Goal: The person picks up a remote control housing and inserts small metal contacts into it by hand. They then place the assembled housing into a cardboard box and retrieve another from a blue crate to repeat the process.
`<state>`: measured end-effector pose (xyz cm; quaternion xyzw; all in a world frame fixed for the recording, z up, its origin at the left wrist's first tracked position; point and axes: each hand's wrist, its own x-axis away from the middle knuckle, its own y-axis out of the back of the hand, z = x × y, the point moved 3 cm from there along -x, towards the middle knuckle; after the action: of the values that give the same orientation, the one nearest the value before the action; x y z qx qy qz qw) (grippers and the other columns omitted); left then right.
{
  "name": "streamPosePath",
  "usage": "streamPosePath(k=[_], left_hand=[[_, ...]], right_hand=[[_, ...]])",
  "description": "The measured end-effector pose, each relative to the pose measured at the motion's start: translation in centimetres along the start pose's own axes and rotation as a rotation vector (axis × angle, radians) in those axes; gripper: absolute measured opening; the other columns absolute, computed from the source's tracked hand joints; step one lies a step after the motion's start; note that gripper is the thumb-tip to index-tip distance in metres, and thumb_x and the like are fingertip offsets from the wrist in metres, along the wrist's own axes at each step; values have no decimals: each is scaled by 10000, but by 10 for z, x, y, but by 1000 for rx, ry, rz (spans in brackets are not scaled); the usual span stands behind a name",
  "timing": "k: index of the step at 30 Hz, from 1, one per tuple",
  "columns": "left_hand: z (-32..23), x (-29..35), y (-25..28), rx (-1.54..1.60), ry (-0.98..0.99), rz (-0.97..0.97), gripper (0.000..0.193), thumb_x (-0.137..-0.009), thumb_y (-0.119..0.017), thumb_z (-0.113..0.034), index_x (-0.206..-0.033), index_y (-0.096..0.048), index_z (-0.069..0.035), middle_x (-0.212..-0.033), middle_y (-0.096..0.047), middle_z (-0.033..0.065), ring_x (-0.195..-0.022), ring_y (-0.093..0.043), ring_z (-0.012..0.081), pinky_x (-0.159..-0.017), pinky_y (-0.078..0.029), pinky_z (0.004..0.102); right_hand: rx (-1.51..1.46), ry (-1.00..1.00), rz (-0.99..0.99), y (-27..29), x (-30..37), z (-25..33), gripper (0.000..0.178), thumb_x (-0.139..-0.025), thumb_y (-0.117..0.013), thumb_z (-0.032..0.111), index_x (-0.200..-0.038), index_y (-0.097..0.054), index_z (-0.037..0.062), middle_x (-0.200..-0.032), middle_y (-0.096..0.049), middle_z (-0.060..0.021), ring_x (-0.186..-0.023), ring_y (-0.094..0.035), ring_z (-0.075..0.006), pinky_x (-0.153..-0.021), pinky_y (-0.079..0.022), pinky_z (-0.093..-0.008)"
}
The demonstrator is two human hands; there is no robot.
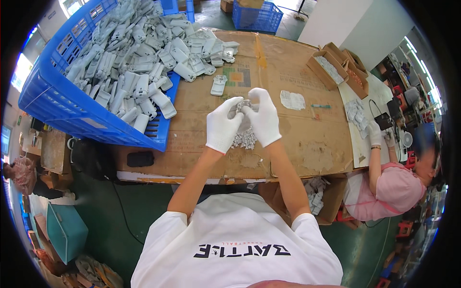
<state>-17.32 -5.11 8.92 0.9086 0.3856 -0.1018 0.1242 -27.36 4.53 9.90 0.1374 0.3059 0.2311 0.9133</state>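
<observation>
In white gloves, my left hand (224, 124) and my right hand (264, 117) meet over the cardboard-covered table. Fingers and thumbs of both are closed around a light grey plastic part (244, 104), mostly hidden by the gloves. Just below it lies a small heap of little whitish pieces (245, 140). A single pale grey plastic housing (218, 85) rests on the cardboard beyond my left hand. To the left, a big pile of similar housings (139, 62) fills a tipped blue crate (91, 115) and spills onto the table.
A flat whitish paper (292, 100) and a thin green strip (321, 106) lie right of my hands. Cardboard boxes (329, 69) stand at the far right. A co-worker in pink (394, 187) sits at the adjoining white table. A black object (140, 159) lies near the front edge.
</observation>
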Motion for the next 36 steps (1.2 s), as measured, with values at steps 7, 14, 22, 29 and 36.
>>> streamPosePath(k=[7,14,22,29,36], left_hand=[[10,5,-4,-96,47,-79,307,-825,-655,2,-1131,-686,-5,-1003,-744,108,-900,-707,119,-819,-550,275],[8,12,-7,-103,16,-91,262,-833,-653,6,-1092,-688,-8,-961,-740,109,-855,-703,133,-796,-547,281],[14,22,-4,-288,-77,-24,313,-813,-682,-42,-1124,-651,-61,-1051,-694,127,-917,-695,280,-807,-548,360],[9,35,-11,-345,-60,-95,261,-801,-676,-24,-1061,-654,-44,-987,-684,124,-836,-703,276,-752,-552,350],[7,39,-9,-341,-54,-90,265,-787,-679,-19,-1049,-643,-43,-960,-669,121,-806,-699,263,-737,-550,357]], right_hand=[[94,-63,199,-7,17,-14,193,-895,-657,142,-1039,-665,13,-856,-685,-212,-798,-702,-320,-696,-526,-374],[100,-189,213,-5,23,-14,102,-899,-648,92,-954,-630,8,-711,-616,-117,-674,-621,-124,-644,-492,-298],[-268,-249,138,-6,29,-24,142,-902,-602,72,-1020,-632,-3,-872,-674,-64,-796,-614,-112,-753,-502,-286],[-377,-382,173,-11,36,-24,167,-877,-572,46,-1023,-625,-15,-889,-650,-54,-814,-584,-100,-758,-489,-280],[-405,-374,183,-15,42,-30,93,-877,-582,51,-951,-610,4,-860,-592,-3,-802,-524,-67,-730,-458,-243]])
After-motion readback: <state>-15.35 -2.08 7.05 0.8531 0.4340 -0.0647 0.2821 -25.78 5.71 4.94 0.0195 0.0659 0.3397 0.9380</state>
